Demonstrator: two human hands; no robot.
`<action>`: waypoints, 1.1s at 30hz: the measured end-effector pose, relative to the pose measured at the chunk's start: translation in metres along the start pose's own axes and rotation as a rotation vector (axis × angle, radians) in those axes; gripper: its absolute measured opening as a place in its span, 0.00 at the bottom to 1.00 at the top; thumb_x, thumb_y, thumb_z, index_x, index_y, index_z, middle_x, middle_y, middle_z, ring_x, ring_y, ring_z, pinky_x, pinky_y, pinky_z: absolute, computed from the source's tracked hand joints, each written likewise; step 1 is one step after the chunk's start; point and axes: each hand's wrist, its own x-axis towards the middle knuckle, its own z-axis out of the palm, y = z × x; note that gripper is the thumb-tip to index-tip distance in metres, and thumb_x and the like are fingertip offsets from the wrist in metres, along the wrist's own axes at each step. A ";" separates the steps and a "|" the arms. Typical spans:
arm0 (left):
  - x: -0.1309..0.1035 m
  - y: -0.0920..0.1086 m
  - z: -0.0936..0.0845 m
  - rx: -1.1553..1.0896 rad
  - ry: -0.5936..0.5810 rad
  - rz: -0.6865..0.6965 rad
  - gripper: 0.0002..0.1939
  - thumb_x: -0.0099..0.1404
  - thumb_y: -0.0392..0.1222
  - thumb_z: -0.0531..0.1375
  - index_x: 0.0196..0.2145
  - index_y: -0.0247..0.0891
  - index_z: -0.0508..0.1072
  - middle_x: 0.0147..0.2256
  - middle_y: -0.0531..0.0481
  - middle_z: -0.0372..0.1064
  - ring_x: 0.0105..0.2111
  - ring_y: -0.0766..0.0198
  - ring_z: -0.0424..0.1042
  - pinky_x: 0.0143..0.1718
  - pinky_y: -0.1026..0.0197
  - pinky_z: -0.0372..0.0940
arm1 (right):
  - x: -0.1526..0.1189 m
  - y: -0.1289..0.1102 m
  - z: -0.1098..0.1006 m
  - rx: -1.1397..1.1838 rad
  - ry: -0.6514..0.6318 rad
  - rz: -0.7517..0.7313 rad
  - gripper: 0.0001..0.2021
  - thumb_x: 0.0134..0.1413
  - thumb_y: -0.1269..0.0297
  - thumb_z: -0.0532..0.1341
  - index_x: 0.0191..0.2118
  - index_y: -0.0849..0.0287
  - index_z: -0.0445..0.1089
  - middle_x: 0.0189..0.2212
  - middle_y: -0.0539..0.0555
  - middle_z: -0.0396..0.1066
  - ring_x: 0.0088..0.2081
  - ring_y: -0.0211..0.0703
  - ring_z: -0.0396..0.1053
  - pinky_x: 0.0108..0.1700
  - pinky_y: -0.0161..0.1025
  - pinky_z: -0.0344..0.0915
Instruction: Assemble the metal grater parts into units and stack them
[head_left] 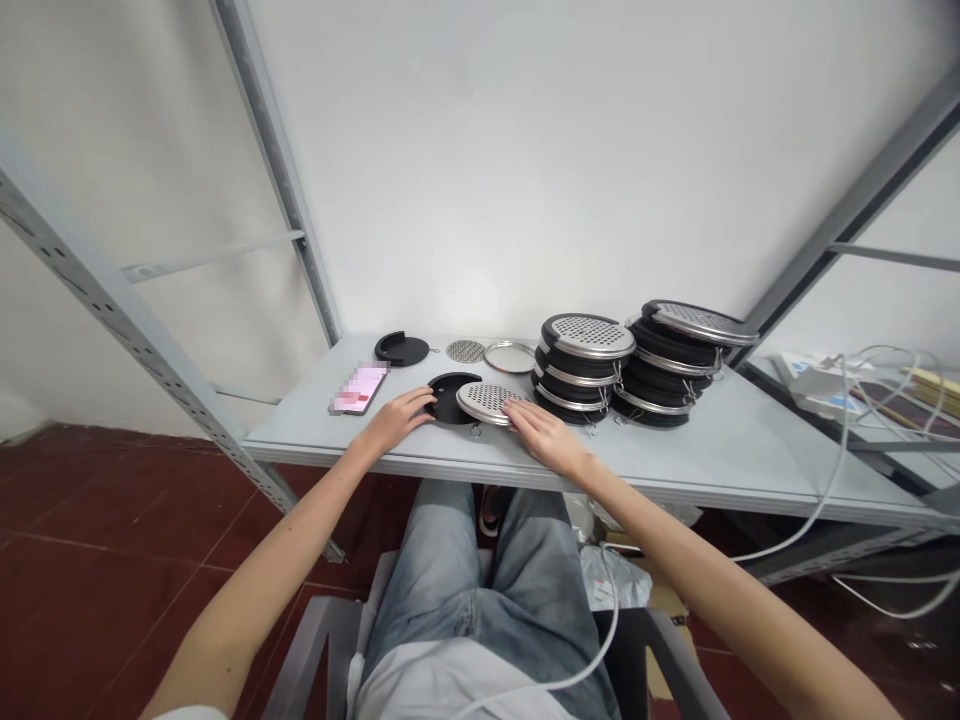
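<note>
On the shelf in front of me lies a round black base [446, 410] with a raised rim along its back. My left hand [396, 422] grips its left edge between thumb and fingers. A round perforated metal plate with a silver rim [484, 399] overlaps the base's right side, tilted. My right hand [546, 436] holds that plate by its right edge, fingers on top; the thumb is hidden. A small wire clasp [475, 431] shows at the front of the base.
Behind are another black base [403, 349], a loose perforated disc [465, 351] and a silver ring [510, 357]. A phone [360, 388] lies left. Two stacks of assembled round pieces, one nearer [583, 370] and one farther right [671, 365], stand rightward. A white cable [838, 470] crosses the shelf's right end.
</note>
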 end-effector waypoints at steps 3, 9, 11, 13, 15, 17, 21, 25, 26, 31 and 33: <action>0.001 0.001 0.000 -0.037 -0.036 -0.043 0.18 0.71 0.51 0.53 0.52 0.41 0.71 0.58 0.43 0.67 0.58 0.54 0.67 0.60 0.49 0.63 | -0.003 0.000 -0.007 0.034 0.042 -0.042 0.19 0.68 0.68 0.49 0.60 0.63 0.64 0.56 0.64 0.69 0.59 0.52 0.65 0.63 0.51 0.63; 0.002 0.000 -0.002 -0.130 -0.049 -0.085 0.19 0.70 0.52 0.54 0.52 0.41 0.72 0.58 0.43 0.67 0.59 0.55 0.66 0.62 0.48 0.61 | 0.005 -0.001 -0.007 0.090 -0.031 -0.138 0.21 0.67 0.72 0.48 0.62 0.60 0.61 0.58 0.60 0.67 0.63 0.48 0.60 0.65 0.55 0.58; 0.002 -0.001 -0.002 -0.150 -0.042 -0.081 0.18 0.70 0.52 0.55 0.51 0.41 0.73 0.57 0.43 0.68 0.59 0.54 0.66 0.62 0.47 0.61 | 0.009 0.000 -0.004 0.104 -0.063 -0.121 0.21 0.67 0.72 0.48 0.63 0.58 0.60 0.58 0.59 0.67 0.64 0.48 0.59 0.64 0.55 0.60; 0.002 -0.002 -0.002 -0.170 -0.035 -0.080 0.18 0.69 0.52 0.56 0.50 0.40 0.73 0.56 0.42 0.69 0.58 0.54 0.67 0.61 0.47 0.61 | 0.011 0.001 -0.001 0.106 -0.088 -0.103 0.21 0.67 0.72 0.49 0.63 0.56 0.60 0.58 0.59 0.67 0.63 0.47 0.59 0.63 0.54 0.62; 0.002 -0.003 -0.002 -0.192 -0.019 -0.096 0.20 0.67 0.53 0.58 0.52 0.39 0.72 0.56 0.41 0.70 0.57 0.53 0.68 0.61 0.47 0.62 | 0.013 0.002 0.000 0.107 -0.118 -0.093 0.21 0.67 0.72 0.50 0.62 0.57 0.61 0.59 0.59 0.67 0.63 0.47 0.59 0.62 0.52 0.63; 0.002 -0.004 -0.001 -0.209 -0.002 -0.120 0.25 0.65 0.53 0.60 0.56 0.39 0.69 0.55 0.41 0.70 0.55 0.52 0.70 0.59 0.47 0.64 | 0.016 0.003 0.001 0.123 -0.159 -0.089 0.20 0.67 0.70 0.50 0.62 0.57 0.62 0.59 0.59 0.66 0.63 0.47 0.59 0.62 0.51 0.63; 0.001 -0.005 -0.001 -0.223 0.003 -0.128 0.30 0.64 0.54 0.62 0.60 0.40 0.65 0.55 0.43 0.70 0.54 0.53 0.71 0.58 0.48 0.66 | 0.024 0.007 0.002 0.152 -0.214 -0.072 0.21 0.66 0.73 0.50 0.62 0.55 0.61 0.61 0.58 0.64 0.64 0.45 0.58 0.63 0.51 0.61; 0.001 -0.001 -0.003 -0.179 0.005 -0.127 0.30 0.64 0.55 0.61 0.59 0.40 0.66 0.56 0.43 0.69 0.56 0.52 0.69 0.59 0.48 0.64 | 0.032 0.008 0.005 0.099 -0.202 -0.006 0.25 0.60 0.79 0.51 0.60 0.56 0.63 0.63 0.59 0.60 0.67 0.48 0.53 0.64 0.53 0.59; 0.001 0.001 -0.003 -0.161 0.002 -0.124 0.30 0.64 0.55 0.62 0.60 0.40 0.65 0.57 0.43 0.68 0.57 0.52 0.68 0.60 0.48 0.63 | 0.032 0.007 0.006 0.089 -0.198 0.020 0.25 0.59 0.79 0.52 0.60 0.57 0.63 0.64 0.61 0.58 0.67 0.50 0.52 0.64 0.53 0.58; 0.004 -0.004 -0.003 -0.078 -0.075 -0.146 0.43 0.60 0.57 0.63 0.66 0.36 0.54 0.67 0.35 0.50 0.66 0.45 0.53 0.64 0.43 0.55 | 0.030 0.001 0.011 0.130 -0.208 0.172 0.30 0.58 0.65 0.60 0.65 0.62 0.56 0.68 0.70 0.47 0.68 0.61 0.48 0.63 0.58 0.56; 0.010 -0.010 -0.002 -0.071 -0.105 -0.219 0.49 0.58 0.58 0.65 0.67 0.33 0.50 0.66 0.30 0.48 0.65 0.42 0.53 0.63 0.43 0.57 | 0.029 -0.001 0.015 0.165 -0.206 0.257 0.39 0.56 0.55 0.63 0.67 0.67 0.50 0.66 0.75 0.47 0.67 0.64 0.49 0.63 0.59 0.56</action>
